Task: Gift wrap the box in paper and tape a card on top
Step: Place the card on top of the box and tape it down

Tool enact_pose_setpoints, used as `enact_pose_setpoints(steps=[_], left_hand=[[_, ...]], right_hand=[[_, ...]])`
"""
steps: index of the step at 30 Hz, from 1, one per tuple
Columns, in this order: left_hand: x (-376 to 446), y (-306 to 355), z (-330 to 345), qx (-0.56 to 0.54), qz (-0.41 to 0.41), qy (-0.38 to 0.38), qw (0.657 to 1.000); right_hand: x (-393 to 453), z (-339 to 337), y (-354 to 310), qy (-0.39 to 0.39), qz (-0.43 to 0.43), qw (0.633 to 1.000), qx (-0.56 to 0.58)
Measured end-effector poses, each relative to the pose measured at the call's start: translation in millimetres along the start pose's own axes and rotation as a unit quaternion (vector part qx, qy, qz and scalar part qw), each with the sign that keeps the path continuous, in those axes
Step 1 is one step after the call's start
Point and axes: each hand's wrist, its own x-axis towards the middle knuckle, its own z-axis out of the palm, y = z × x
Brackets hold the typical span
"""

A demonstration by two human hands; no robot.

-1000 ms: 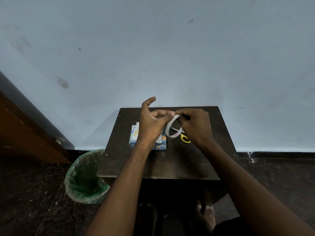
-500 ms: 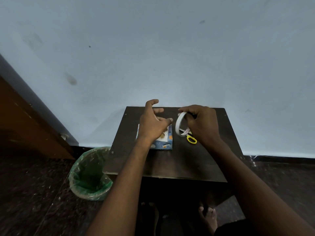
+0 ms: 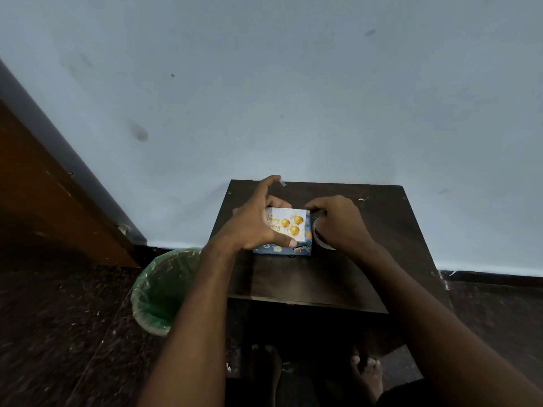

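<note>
Both hands have dropped: left hand (image 3: pixel 252 223) spread over card (image 3: pixel 286 224), right hand (image 3: pixel 340 223) gripping tape roll (image 3: pixel 320 240).

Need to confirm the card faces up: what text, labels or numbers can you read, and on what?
"Happy": gold script on the card, partly under the left hand.
Second gold line below it: too blurred and covered to read.
Box wrap: small prints only, no readable text.

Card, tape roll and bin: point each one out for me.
card (image 3: pixel 289 223): head view, its printed face by the balloons.
tape roll (image 3: pixel 318 240): head view, rim showing under the right hand.
bin (image 3: pixel 164 289): head view, green liner inside.
</note>
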Motion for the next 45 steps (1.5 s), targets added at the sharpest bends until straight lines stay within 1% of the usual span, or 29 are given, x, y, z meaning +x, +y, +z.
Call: enact_pose_setpoints(steps=[3, 6, 8, 11, 16, 19, 22, 25, 27, 31, 33, 35, 41, 45], left_hand=[[-2, 2, 1, 0.014, 0.009, 0.019, 1.000], [-4, 3, 1, 0.025, 0.016, 0.040, 0.999], [-6, 3, 2, 0.028, 0.019, 0.051, 0.998], [-8, 6, 4, 0.033, 0.028, 0.064, 0.997], [-8, 10, 7, 0.040, 0.033, 0.072, 0.996], [-6, 4, 6, 0.021, 0.015, 0.050, 0.998], [-6, -2, -2, -0.021, 0.006, 0.033, 0.999], [-11, -10, -17, -0.088, -0.010, 0.069, 0.994], [-14, -12, -23, -0.137, -0.019, 0.099, 0.985], [-17, -15, -27, -0.181, -0.052, 0.150, 0.971], [-18, -16, -27, -0.199, -0.068, 0.160, 0.964], [-18, -15, -26, -0.210, -0.077, 0.168, 0.960], [-16, -10, -19, -0.225, -0.084, 0.175, 0.955], [-11, -12, -14, -0.237, -0.100, 0.199, 0.946]], right_hand=[[0, 1, -4, 0.031, -0.003, 0.997, 0.070], [-2, 2, -7, 0.015, -0.014, 0.992, 0.122], [-4, 6, -8, -0.004, -0.033, 0.993, 0.110], [-5, 9, -12, 0.003, -0.052, 0.995, 0.089], [-4, 7, -11, -0.007, -0.048, 0.994, 0.095], [-2, 7, -10, -0.012, -0.051, 0.995, 0.084], [0, 9, -11, -0.009, -0.071, 0.996, 0.045], [0, 12, -20, -0.014, -0.119, 0.992, 0.036], [-2, 14, -29, -0.038, -0.146, 0.988, 0.044], [0, 21, -40, -0.056, -0.136, 0.989, 0.010], [1, 26, -44, -0.051, -0.135, 0.989, -0.021], [-1, 31, -46, -0.031, -0.143, 0.989, -0.025], [3, 33, -44, 0.003, -0.129, 0.992, 0.010], [1, 34, -42, 0.022, -0.120, 0.992, 0.028]])
